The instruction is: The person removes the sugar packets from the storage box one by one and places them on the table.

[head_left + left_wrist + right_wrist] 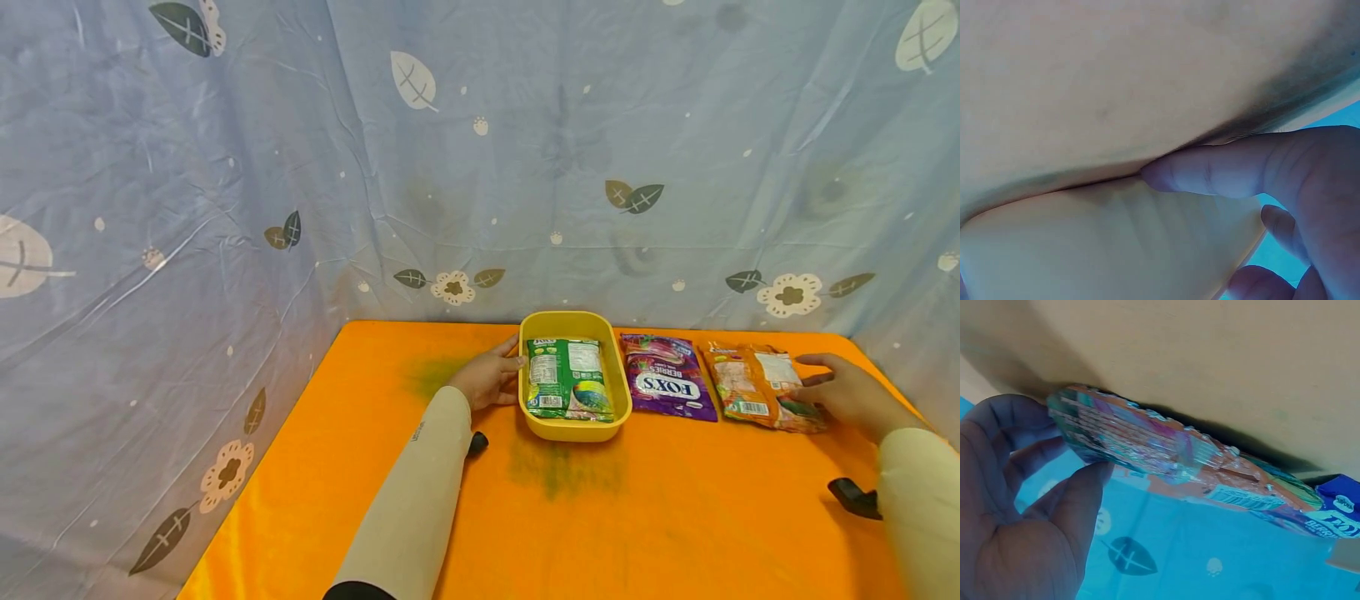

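Observation:
My left hand [483, 379] holds the left side of a yellow plastic tub [574, 432], thumb up by the rim. In the left wrist view a long finger [1216, 169] lies along the tub's pale wall [1085, 244], low down by the tabletop. A green candy bag [551, 387] lies flat inside the tub. Far to the right, my right hand [847, 392] grips the outer end of an orange candy bag [750, 383]. The right wrist view shows thumb [1088, 494] and fingers on either side of that bag's end [1141, 440].
Between the tub and the orange bag lies a purple Fox's Berries candy bag [663, 379]. An orange cloth [637, 525] covers the table. Behind it and at both sides hangs a blue curtain [525, 167]. Black strap-like pieces [855, 498] show by both wrists.

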A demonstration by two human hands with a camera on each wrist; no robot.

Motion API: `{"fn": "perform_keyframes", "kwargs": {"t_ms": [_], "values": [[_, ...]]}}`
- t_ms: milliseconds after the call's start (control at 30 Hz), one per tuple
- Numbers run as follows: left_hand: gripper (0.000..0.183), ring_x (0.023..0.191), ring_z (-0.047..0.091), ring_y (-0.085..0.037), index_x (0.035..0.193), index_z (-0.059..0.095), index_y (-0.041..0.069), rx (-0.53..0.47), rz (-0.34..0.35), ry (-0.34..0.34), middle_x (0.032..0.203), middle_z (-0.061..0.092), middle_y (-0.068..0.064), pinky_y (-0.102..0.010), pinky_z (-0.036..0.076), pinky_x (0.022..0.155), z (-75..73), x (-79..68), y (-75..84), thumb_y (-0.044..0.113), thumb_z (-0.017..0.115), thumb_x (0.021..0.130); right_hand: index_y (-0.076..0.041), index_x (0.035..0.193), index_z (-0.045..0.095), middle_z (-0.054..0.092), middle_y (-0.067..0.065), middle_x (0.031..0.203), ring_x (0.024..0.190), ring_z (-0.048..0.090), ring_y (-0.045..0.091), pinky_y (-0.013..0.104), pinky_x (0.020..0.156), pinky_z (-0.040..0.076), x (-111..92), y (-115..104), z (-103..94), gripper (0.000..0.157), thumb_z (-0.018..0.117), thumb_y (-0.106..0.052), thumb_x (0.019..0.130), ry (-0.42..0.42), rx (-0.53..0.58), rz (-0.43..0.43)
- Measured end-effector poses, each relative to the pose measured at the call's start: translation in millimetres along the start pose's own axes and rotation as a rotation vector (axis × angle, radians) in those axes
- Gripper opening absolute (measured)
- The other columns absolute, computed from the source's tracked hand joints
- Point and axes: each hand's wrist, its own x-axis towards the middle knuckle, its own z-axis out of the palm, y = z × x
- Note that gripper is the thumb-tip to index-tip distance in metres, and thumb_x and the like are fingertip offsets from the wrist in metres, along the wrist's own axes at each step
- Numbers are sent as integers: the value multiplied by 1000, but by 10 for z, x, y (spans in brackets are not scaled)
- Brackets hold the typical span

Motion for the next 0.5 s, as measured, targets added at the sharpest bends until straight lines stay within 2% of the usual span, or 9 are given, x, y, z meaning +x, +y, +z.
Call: {"fn": "perform_keyframes", "kwargs": {"t_ms": [167, 333, 400, 500], "values": [[63, 114, 55, -24, 152, 22, 41, -1, 4, -8, 134, 53, -4, -48, 50, 81, -8, 3, -11, 26, 53, 99, 14, 145, 9, 35, 42, 127, 101, 56, 37, 37, 74, 51, -21, 75, -22, 89, 65, -31, 92, 16, -18, -18], [62, 114, 56, -24, 152, 21, 41, 1, 3, -11, 133, 53, -5, -48, 50, 80, -9, 5, -14, 25, 52, 100, 15, 145, 11, 39, 41, 124, 87, 59, 16, 34, 69, 51, -45, 94, -24, 81, 63, -21, 94, 35, 0, -49], [62, 114, 56, -24, 152, 21, 42, 2, 2, -7, 133, 53, -5, -48, 50, 80, -7, 5, -11, 25, 52, 100, 15, 144, 12, 41, 40, 122, 82, 60, 12, 34, 68, 52, -56, 79, -20, 77, 62, -16, 94, 55, 15, -59], [62, 114, 56, -24, 152, 22, 42, 1, 5, -6, 133, 53, -5, -48, 51, 80, -7, 6, -8, 25, 52, 100, 13, 146, 11, 43, 38, 121, 79, 61, 14, 37, 66, 52, -67, 40, 0, 76, 61, -12, 95, 92, 56, -59]]}}
